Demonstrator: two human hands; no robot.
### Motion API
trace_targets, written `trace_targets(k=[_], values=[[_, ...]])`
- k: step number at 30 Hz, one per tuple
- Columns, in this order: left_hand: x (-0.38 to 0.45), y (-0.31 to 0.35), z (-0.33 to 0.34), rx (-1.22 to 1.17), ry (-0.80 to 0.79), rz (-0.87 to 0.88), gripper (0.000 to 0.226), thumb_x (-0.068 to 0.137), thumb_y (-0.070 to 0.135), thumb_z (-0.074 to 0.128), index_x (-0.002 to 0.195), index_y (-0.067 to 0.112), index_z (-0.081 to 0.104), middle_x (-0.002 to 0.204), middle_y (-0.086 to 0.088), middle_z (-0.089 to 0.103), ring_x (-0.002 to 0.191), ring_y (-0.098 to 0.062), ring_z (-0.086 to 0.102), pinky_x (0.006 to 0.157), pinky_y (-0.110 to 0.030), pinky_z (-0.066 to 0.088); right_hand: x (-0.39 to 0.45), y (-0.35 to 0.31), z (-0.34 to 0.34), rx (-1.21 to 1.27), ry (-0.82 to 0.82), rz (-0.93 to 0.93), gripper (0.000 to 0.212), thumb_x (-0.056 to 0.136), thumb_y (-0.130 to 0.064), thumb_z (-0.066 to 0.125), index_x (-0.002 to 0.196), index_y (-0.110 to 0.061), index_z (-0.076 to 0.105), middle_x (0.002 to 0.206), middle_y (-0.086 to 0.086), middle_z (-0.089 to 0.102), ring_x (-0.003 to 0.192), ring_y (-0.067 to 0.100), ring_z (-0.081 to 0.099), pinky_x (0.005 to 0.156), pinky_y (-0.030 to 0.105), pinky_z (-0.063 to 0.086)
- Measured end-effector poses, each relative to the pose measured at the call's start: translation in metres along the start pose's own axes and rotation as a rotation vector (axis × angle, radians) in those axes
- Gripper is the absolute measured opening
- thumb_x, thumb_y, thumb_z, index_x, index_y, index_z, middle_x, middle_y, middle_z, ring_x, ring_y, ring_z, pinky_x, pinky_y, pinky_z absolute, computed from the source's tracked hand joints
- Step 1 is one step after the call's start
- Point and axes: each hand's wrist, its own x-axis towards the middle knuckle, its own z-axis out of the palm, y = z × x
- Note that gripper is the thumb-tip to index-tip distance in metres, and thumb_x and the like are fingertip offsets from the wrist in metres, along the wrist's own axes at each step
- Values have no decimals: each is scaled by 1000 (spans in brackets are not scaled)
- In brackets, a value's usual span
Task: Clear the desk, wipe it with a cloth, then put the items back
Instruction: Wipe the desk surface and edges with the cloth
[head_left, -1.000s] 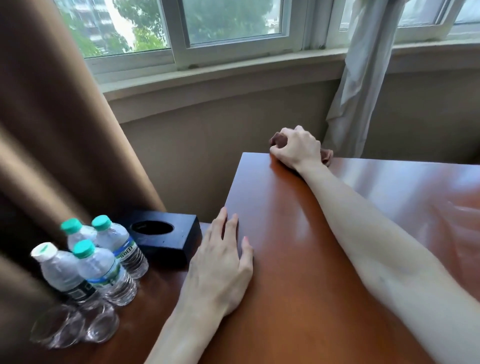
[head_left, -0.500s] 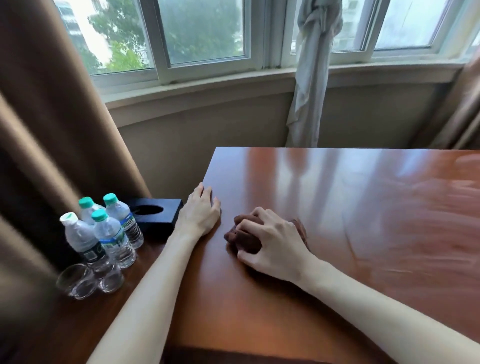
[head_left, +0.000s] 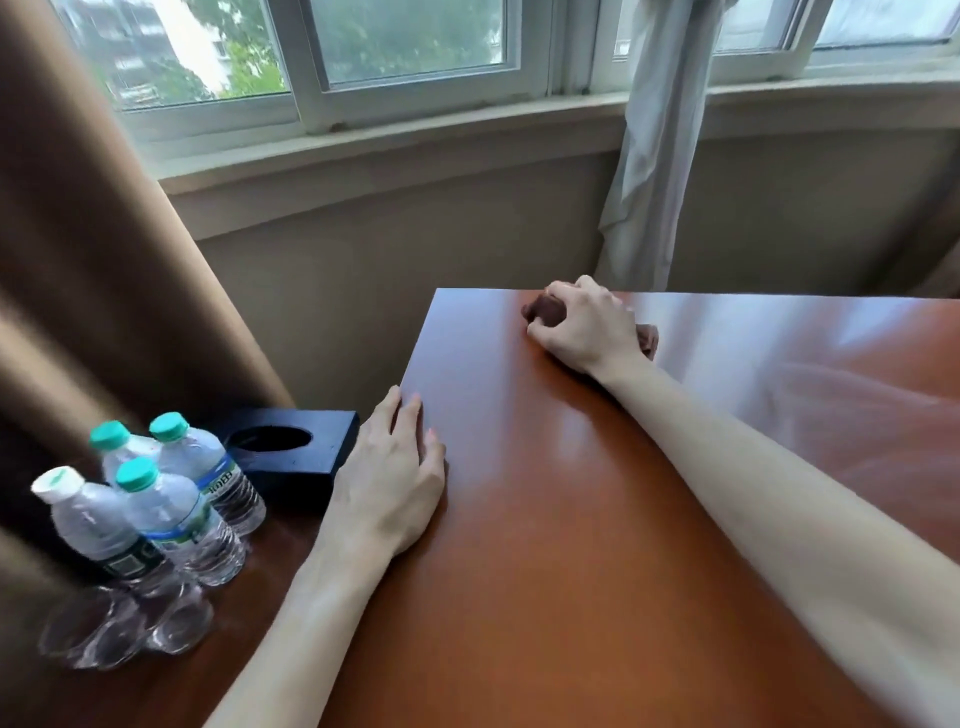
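While our right hand reaches far, fingers curled around the cloth at the counter corner, our left hand lies flat, fingers together, on its left edge.

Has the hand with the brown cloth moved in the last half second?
Yes. The right hand has pushed the cloth away from the left hand, up to the desk's far edge.

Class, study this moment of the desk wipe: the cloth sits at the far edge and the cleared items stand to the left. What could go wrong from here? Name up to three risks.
1. The right hand grips the brown cloth at the desk far edge; a stroke further out might carry it off.
2. The left hand rests at the desk's left edge, close to the black tissue box and water bottles; a sideways slip could topple them.
3. The glasses lie beside the bottles and might roll.
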Motion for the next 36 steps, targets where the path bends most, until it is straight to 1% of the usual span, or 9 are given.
trace_targets(k=[4, 8, 13, 17, 20, 23, 26, 30, 36], values=[[-3, 1, 1, 4, 29, -6, 55, 103, 42, 33, 157, 30, 28, 166, 11, 14, 150, -11, 20, 119, -33, 25, 70, -13, 35, -76, 41, 71, 31, 83, -45, 61, 104, -23, 68, 109, 10, 57, 106, 38, 58, 81, 41, 44], [-4, 2, -1, -3, 6, -14, 55, 104, 41, 34, 157, 30, 27, 167, 12, 13, 151, -13, 20, 122, -35, 24, 65, -52, 47, -58, 2, -7, 28, 81, -43, 62, 100, -24, 67, 108, 8, 56, 103, 35, 57, 78, 39, 40], [-6, 8, -6, 10, -21, -4, 55, 104, 38, 33, 157, 24, 30, 167, 6, 15, 151, -15, 22, 121, -36, 23, -39, -67, 4, 57, -93, -171, 29, 80, -51, 64, 99, -29, 67, 101, 1, 57, 99, 26, 59, 72, 33, 38], [-11, 11, -9, 11, -43, 0, 54, 104, 34, 34, 155, 16, 33, 167, -4, 19, 152, -20, 19, 122, -38, 21, -157, -60, -54, 90, -107, -289, 34, 80, -57, 60, 100, -31, 67, 100, -5, 56, 92, 19, 57, 69, 31, 46], [-18, 15, -12, 12, -55, -5, 54, 104, 33, 35, 153, 11, 35, 166, -8, 21, 152, -23, 20, 122, -39, 20, -238, -49, -98, 136, -116, -392, 29, 76, -52, 62, 99, -35, 69, 101, -10, 59, 91, 14, 58, 70, 29, 49], [-22, 18, -15, 21, -61, -4, 53, 103, 33, 35, 151, 10, 36, 165, -8, 21, 151, -24, 21, 121, -40, 22, -270, -34, -121, 153, -109, -451, 25, 73, -47, 67, 97, -37, 70, 102, -13, 61, 90, 9, 61, 68, 21, 44], [-20, 17, -13, 23, -66, -5, 53, 103, 33, 35, 152, 10, 35, 165, -8, 22, 151, -25, 22, 121, -40, 23, -240, -19, -118, 107, -118, -336, 35, 74, -55, 61, 104, -38, 69, 108, -12, 61, 98, 11, 63, 73, 29, 54], [-15, 12, -8, 15, -37, 11, 55, 104, 32, 35, 154, 11, 32, 165, -5, 22, 151, -20, 21, 121, -39, 23, -148, 15, -84, 78, -87, -143, 45, 72, -63, 50, 105, -36, 67, 108, -8, 59, 98, 22, 64, 82, 41, 56], [0, 8, -1, 19, 6, -1, 54, 104, 36, 36, 156, 20, 33, 166, 7, 19, 151, -11, 21, 120, -32, 21, 5, 52, -27, -38, 23, 14, 32, 79, -54, 61, 101, -32, 70, 98, 1, 56, 99, 31, 62, 79, 40, 50]])
